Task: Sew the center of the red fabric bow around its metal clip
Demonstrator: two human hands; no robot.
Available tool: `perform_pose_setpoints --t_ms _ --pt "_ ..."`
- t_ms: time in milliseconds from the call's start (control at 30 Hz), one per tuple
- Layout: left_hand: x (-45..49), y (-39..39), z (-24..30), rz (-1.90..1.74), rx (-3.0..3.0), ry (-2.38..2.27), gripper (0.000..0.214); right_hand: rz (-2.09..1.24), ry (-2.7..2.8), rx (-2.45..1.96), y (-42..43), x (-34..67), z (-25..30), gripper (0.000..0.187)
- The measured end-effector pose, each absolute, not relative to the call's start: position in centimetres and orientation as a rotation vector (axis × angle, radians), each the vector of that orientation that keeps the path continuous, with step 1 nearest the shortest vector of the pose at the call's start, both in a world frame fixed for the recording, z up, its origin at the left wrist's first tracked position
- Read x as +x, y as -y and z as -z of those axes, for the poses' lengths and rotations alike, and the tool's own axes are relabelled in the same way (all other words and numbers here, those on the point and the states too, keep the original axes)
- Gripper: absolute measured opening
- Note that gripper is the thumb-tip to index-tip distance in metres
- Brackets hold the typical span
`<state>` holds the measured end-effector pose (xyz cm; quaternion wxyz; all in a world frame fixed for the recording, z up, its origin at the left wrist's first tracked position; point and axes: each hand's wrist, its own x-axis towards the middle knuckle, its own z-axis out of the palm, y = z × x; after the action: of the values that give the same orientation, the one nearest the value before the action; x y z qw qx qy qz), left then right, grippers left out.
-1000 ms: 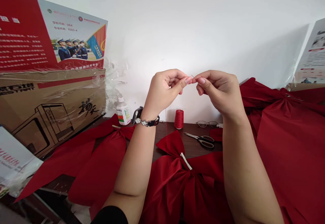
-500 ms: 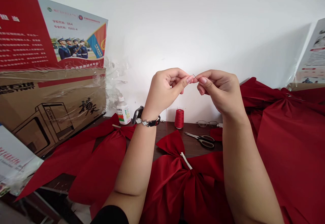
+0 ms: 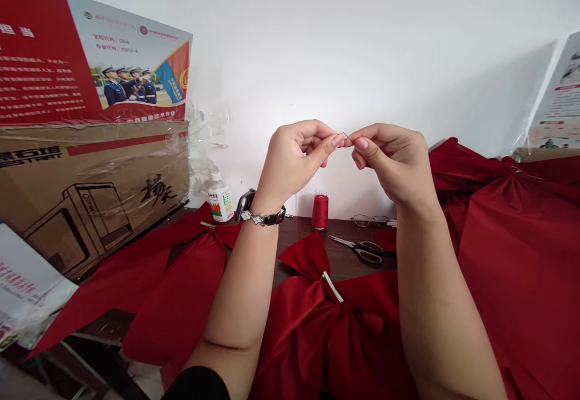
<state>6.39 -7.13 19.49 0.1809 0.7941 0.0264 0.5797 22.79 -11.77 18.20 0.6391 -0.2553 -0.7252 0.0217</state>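
Our left hand [image 3: 292, 163] and our right hand [image 3: 392, 164] are raised together at the middle of the view, well above the counter [image 3: 344, 261]. The fingers of both hands are pinched narrow, with the tips almost meeting around a fine sewing needle [image 3: 345, 135], whose tip shows just above them; we cannot tell which hand grips it. A spool of red thread [image 3: 319, 212] stands on the counter at 6 o'clock below the needle, with metal scissors [image 3: 357, 249] and eyeglasses [image 3: 370, 221] toward 5 o'clock. A large red fabric bow [image 3: 317, 333] with a silver clip [image 3: 332, 286] lies at 6 o'clock, more red bows [image 3: 521, 249] spread at 4 o'clock, and another [image 3: 172, 285] lies at 8 o'clock. A plastic bottle [image 3: 220, 199] and a taped cardboard box [image 3: 90, 200] stand at 9 o'clock.
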Motion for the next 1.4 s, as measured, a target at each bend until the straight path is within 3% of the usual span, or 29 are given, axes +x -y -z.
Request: perform_pose_setpoints --t_ms 1400 --pt "5.9 8.7 -19.6 -1.802 2.271 0.055 0.02 0.299 1.621 -0.63 15.4 21.9 -18.6 0.014"
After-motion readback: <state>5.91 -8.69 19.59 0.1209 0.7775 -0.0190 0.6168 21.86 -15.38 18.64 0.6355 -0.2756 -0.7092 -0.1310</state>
